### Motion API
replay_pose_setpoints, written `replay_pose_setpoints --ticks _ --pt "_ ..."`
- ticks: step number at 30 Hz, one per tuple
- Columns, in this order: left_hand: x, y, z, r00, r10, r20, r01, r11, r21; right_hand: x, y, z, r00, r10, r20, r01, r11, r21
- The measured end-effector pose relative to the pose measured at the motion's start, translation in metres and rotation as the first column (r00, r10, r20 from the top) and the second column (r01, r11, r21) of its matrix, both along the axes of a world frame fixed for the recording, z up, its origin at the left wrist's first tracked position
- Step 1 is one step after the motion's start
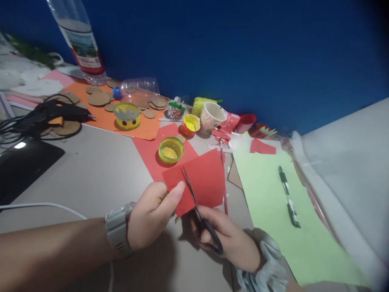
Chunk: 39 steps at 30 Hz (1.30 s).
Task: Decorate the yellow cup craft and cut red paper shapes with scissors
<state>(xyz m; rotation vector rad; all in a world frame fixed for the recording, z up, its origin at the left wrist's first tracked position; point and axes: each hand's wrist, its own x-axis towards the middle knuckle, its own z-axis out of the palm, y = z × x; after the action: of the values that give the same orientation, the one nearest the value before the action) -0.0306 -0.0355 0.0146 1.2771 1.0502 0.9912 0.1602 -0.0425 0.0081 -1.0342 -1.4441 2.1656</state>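
Note:
My left hand (153, 215) pinches the left part of a red paper sheet (206, 178) between thumb and fingers. Something small and yellow-green shows between those fingers, too hidden to name. My right hand (223, 235) grips black-handled scissors (199, 219), fingers in the loops. Their blades lie across the red paper, just right of my left thumb, pointing up and away. Beyond the paper, a small yellow-green cup (171, 151) stands on another red sheet (147, 156). A yellow cup with a grey zigzag rim (127, 117) stands farther left.
A black glue gun (60, 111) with a tangled cable lies at left, beside a dark flat device (27, 170). Cardboard discs (99, 98) and a tall bottle (82, 44) stand on or near orange paper (148, 130). Decorated cups (212, 117) line the back. At right, a pen (288, 194) rests on green paper (267, 202).

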Motion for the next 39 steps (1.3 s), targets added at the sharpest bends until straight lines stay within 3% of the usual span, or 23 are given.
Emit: replay_pose_setpoints --ticks 14,20,29,39 --pt "0.0000 -0.0008 0.0022 0.999 0.022 0.041 -0.023 0.999 0.029 0.0037 0.0025 0.0041 0.996 0.043 0.079 -0.047 0.997 0.055" --pt "-0.0011 -0.0015 0.0000 0.997 0.076 -0.014 -0.075 0.996 0.039 0.0034 0.0033 0.0064 0.990 0.057 0.126 -0.070 0.993 0.097" --pt "-0.0009 -0.0004 -0.0002 1.000 0.013 -0.020 -0.011 0.997 0.079 0.0033 0.0021 0.0042 0.996 0.052 0.077 -0.062 0.990 0.124" --pt "-0.0013 -0.0005 0.0000 1.000 -0.011 -0.021 0.012 0.998 0.061 0.0020 0.0018 0.0046 0.998 0.043 0.048 -0.046 0.997 0.059"
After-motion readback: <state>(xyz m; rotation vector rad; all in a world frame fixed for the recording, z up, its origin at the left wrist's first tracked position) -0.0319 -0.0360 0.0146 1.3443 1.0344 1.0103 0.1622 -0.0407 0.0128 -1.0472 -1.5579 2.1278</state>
